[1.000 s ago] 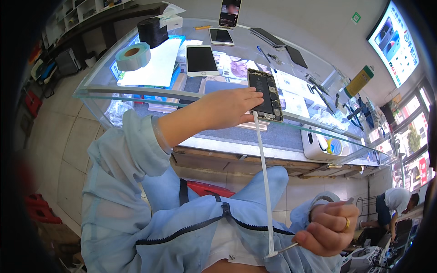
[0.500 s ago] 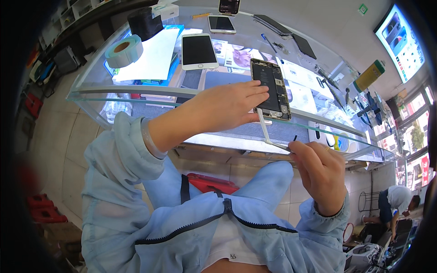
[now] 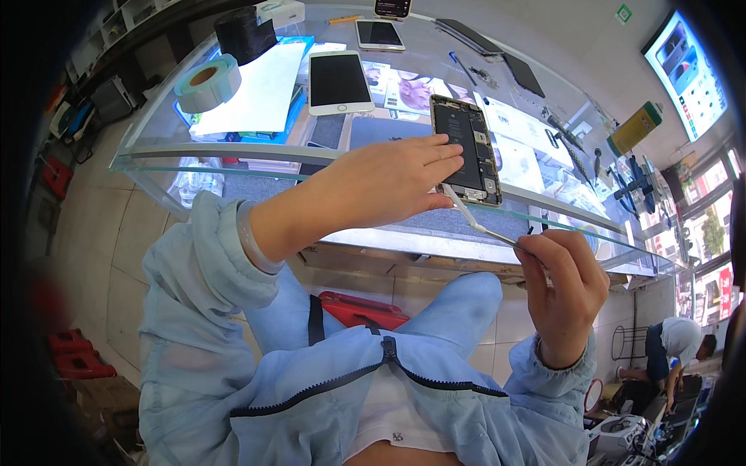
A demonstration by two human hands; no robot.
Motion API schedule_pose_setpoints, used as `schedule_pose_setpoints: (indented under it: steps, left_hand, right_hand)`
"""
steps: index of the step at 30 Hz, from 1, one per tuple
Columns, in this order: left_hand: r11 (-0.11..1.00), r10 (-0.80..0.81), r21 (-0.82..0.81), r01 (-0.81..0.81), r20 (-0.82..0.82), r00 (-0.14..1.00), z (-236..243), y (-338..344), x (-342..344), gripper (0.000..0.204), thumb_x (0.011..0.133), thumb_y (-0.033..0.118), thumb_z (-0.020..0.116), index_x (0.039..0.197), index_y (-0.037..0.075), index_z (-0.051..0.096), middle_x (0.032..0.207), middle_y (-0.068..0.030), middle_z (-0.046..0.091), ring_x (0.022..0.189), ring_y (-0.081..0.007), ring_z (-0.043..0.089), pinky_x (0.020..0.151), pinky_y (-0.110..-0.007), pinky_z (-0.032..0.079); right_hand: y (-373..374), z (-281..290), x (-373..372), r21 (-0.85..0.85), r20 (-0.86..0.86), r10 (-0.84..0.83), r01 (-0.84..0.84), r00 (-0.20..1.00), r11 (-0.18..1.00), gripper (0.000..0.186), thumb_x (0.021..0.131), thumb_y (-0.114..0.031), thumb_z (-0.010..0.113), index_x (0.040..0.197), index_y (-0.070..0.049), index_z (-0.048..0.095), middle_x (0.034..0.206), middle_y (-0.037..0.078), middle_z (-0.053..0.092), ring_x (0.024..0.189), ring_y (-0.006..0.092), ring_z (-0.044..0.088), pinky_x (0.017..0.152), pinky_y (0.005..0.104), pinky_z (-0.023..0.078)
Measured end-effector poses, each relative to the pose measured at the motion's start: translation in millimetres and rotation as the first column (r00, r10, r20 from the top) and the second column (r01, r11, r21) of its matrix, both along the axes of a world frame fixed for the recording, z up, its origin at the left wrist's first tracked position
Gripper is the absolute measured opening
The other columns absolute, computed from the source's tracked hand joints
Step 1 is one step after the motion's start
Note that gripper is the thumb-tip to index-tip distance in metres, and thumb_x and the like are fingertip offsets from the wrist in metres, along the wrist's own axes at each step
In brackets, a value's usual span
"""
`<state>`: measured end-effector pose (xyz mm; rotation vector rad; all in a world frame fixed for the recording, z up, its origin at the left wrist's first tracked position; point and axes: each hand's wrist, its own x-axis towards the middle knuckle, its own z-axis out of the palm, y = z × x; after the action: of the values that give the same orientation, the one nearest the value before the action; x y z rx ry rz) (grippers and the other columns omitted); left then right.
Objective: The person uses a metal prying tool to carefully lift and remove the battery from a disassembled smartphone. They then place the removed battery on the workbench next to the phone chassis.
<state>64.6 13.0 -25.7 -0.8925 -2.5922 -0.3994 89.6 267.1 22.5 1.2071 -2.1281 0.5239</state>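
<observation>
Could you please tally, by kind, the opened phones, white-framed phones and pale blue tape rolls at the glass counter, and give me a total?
Opened phones: 1
White-framed phones: 2
Pale blue tape rolls: 1
Total: 4

See square green-and-white wall sign and lit rectangular lettered wall panel toward two o'clock, red upright lettered banner toward three.

The left hand stretches out palm-down, while the right hand is half curled, seemingly in a pinch.
</observation>
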Motion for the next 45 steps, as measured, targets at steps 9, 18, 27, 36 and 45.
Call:
schedule_pose_setpoints:
  steps: [9,18,27,36,45]
  left_hand:
    - [0.999,0.007,-0.033,-0.007,-0.008,1.0,1,0,1,0.051,0.09,0.022,0.061,0.134,0.0,0.047,0.142,-0.0145,0.045,0.134,-0.0283,0.04,0.108,-0.036,0.037]
    - [1.0,-0.007,-0.023,0.007,-0.007,1.0,1,1,-1,0.051,0.089,0.02,0.061,0.134,-0.001,0.047,0.142,-0.0149,0.046,0.134,-0.0286,0.04,0.108,-0.036,0.037]
    - [1.0,-0.003,-0.024,0.002,-0.009,1.0,2,0,1,0.051,0.088,0.02,0.062,0.133,-0.001,0.047,0.142,-0.015,0.046,0.134,-0.0284,0.04,0.108,-0.036,0.037]
    - [1.0,-0.001,0.024,0.002,-0.022,1.0,1,2,1,0.05,0.088,0.023,0.064,0.13,-0.001,0.051,0.138,-0.0151,0.049,0.131,-0.0289,0.043,0.105,-0.037,0.04]
    - [1.0,0.005,0.018,-0.005,-0.018,1.0,2,2,2,0.05,0.088,0.022,0.064,0.13,0.0,0.051,0.139,-0.0145,0.049,0.132,-0.0288,0.043,0.104,-0.037,0.041]
  right_hand:
    - [-7,-1,-3,0.004,0.01,0.008,-0.008,1.0,1.0,0.025,0.072,0.006,0.072,0.094,-0.002,0.064,0.081,0.009,0.061,0.07,0.0234,0.059,0.056,0.0318,0.047]
    - [0,-5,-9,0.023,0.007,0.031,-0.031,0.999,0.999,0.023,0.072,0.008,0.069,0.093,0.0,0.063,0.083,0.011,0.064,0.069,0.0254,0.06,0.059,0.0324,0.048]
    - [-5,-7,-14,0.076,0.028,0.043,-0.045,0.999,0.996,0.034,0.069,0.012,0.064,0.101,0.001,0.064,0.091,0.012,0.062,0.074,0.0271,0.061,0.062,0.0346,0.049]
    - [-23,-9,-23,-0.095,0.219,0.014,0.008,0.976,0.995,0.023,0.074,0.008,0.067,0.097,0.002,0.063,0.1,0.014,0.059,0.07,0.0244,0.061,0.058,0.0315,0.049]
    - [-17,-15,-44,-0.022,0.097,0.116,-0.115,0.988,0.993,0.019,0.075,0.005,0.069,0.091,0.001,0.061,0.097,0.012,0.06,0.071,0.0253,0.062,0.061,0.0338,0.05]
